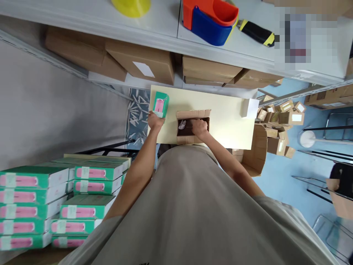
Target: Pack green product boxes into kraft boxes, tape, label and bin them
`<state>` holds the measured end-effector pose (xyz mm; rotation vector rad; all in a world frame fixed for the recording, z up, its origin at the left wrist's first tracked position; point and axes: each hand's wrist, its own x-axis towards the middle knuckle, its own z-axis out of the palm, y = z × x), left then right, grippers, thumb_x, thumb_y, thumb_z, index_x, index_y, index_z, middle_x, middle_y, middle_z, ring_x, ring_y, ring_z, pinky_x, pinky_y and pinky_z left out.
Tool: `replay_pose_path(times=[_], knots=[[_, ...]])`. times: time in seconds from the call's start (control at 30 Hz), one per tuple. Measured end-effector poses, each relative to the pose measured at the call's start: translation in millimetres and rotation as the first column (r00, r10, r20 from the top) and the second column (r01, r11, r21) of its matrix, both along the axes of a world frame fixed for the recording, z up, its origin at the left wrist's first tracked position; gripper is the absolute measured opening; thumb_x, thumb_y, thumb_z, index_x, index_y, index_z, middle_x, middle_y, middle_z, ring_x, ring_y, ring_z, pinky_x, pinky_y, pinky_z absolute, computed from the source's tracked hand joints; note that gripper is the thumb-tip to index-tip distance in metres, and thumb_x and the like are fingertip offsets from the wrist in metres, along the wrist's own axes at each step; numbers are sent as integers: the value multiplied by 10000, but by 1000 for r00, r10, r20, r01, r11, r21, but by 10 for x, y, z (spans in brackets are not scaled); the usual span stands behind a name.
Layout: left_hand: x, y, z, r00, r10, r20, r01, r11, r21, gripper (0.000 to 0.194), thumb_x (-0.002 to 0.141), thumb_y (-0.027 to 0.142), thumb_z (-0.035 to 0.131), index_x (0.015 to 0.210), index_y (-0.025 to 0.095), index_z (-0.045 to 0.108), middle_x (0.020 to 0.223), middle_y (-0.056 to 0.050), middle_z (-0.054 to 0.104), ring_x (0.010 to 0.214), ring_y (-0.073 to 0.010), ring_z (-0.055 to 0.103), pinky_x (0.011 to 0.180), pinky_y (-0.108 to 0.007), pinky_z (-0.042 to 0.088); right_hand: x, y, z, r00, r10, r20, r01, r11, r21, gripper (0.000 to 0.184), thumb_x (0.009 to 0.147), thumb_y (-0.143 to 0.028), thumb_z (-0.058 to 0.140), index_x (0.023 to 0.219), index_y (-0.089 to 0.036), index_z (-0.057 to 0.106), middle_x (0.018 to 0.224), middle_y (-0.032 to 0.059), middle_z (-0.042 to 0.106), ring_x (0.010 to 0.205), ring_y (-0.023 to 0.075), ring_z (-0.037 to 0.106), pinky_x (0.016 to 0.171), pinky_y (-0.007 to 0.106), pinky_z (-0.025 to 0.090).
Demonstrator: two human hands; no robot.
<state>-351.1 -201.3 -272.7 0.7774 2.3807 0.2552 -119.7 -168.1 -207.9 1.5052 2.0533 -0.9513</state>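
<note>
My left hand (156, 120) grips the near end of a green product box (164, 98) with a pink picture, at the left end of the pale table (228, 127). In front of my body, an open cardboard box (193, 113) has its flaps folded outward. My right hand (199, 127) is over the right part of its opening, fingers curled down into it. What those fingers hold, if anything, is hidden. A small whitish crumpled item (182, 124) lies inside the box on the left.
A white box (250, 108) sits at the table's right end. Green boxes (85, 211) are stacked at lower left. The shelf above bears an orange-and-blue tape dispenser (211, 24) and a black-and-yellow cutter (256, 32). Small cartons (291, 118) lie on the floor at right.
</note>
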Motion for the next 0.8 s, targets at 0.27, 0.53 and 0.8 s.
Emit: replay_pose_path(times=[0.27,0.53,0.8], knots=[[-169,-747,694,997,-76,10,71,961,266,690,821,306,856,1442,151,598,1329,-129,778,1227,-321,770,1090,-433,638,553,-107,357,990,-140,-5,139,977,159,400,1083,-312,719,1419,-97,754,1232,252,845,1169,385,816,1028,522,670],[315,-693,1381,719,-694,51,572,631,525,754,819,136,794,1541,278,631,1567,-99,690,1481,-347,636,1273,-479,546,1285,-339,1100,827,-24,-562,268,895,357,943,971,-331,808,1810,-331,377,1751,115,553,1422,380,657,1091,594,678],[610,-400,878,606,-791,84,663,560,497,778,818,49,750,1566,223,623,1592,-127,659,1497,-364,596,1309,-530,505,1276,-341,801,911,34,-411,131,921,366,818,926,-193,783,1704,-244,534,1689,144,623,1477,401,638,1203,622,622]])
